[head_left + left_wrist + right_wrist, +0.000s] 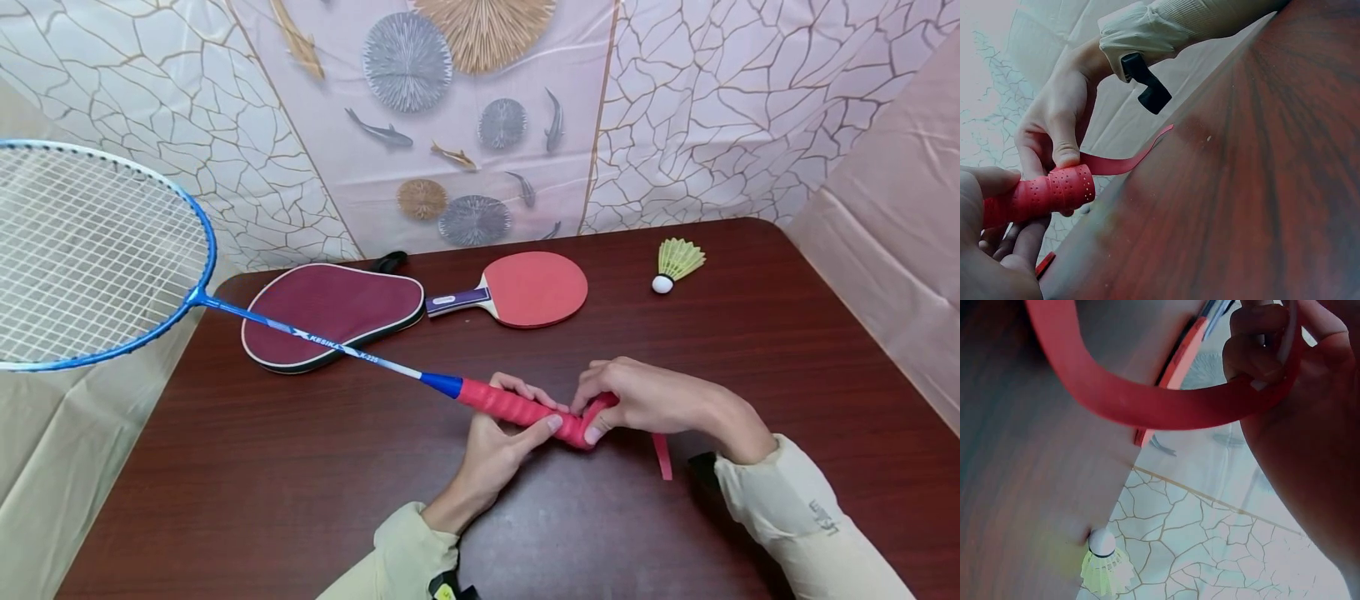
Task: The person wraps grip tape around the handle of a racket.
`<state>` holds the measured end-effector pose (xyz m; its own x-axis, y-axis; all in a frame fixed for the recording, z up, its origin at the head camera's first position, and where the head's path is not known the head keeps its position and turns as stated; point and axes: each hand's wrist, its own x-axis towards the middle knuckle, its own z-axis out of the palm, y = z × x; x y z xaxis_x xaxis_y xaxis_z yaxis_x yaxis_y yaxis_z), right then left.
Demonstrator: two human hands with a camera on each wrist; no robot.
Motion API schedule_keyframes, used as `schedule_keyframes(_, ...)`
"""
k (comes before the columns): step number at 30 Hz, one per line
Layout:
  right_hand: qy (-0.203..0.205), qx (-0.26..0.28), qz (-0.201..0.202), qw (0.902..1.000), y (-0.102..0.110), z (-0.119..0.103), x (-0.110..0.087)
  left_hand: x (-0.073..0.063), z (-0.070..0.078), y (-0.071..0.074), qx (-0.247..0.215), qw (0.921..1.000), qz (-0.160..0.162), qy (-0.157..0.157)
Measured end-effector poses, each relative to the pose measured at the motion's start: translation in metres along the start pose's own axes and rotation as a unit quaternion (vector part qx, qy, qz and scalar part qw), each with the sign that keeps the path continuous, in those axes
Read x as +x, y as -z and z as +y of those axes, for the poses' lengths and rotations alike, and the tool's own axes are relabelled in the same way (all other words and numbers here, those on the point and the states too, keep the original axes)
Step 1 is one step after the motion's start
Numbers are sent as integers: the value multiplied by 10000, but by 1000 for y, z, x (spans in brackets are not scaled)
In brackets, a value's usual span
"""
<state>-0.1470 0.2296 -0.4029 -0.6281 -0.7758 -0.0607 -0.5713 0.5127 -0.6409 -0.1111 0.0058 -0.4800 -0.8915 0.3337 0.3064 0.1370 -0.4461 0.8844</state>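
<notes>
A blue badminton racket (pixel 258 318) slants across the head view, its strung head at far left. My left hand (pixel 487 462) holds its red-wrapped handle (pixel 510 406), thumb along the near side. At the butt end, my right hand (pixel 656 402) pinches red grip tape (pixel 662 457) against the handle, and a loose tail hangs below that hand. Perforated, overlapping turns of the wrap (pixel 1072 185) show in the left wrist view. Seen from the right wrist, the tape (pixel 1147 407) curves in a wide loop from between the fingers.
Behind the hands, a red table tennis bat (pixel 536 289) lies on the dark wooden table (pixel 300 500). A maroon bat case (pixel 337 304) is left of it, under the racket shaft in this view. A yellow shuttlecock (pixel 677 265) rests at the back right. Patterned cloth (pixel 697 108) hangs behind.
</notes>
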Motion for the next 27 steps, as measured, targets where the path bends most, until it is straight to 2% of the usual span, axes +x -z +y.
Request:
schedule_keyframes(6,83,96,-64,9999,1,0,-2,0,0,0,-170,9998,-13,-70)
schedule_keyframes(8,83,21,-93,9999,0,-1,-1,0,-1,-1,-73,9999,9,-111)
schedule_keyframes(13,41,-271,-26,9996,-2,-3,0,-1,-1,-3,824,9963,185,-174)
schedule_keyframes(19,-140,-487,214,9985,1,-6,-1,0,3,-5,470,9985,-46,-295)
schedule_keyframes(20,-210,-492,220,9983,1,-7,-1,1,5,-6,543,9979,-87,-343)
schedule_keyframes(23,-491,-422,225,9976,2,-9,-2,0,16,-8,1196,9916,-68,-494)
schedule_keyframes(25,-645,-318,222,9972,2,-9,-3,-1,23,-10,1436,9887,-32,-426)
schedule_keyframes(27,-693,-211,240,9971,2,-9,-4,-2,27,-11,1487,9884,64,-301)
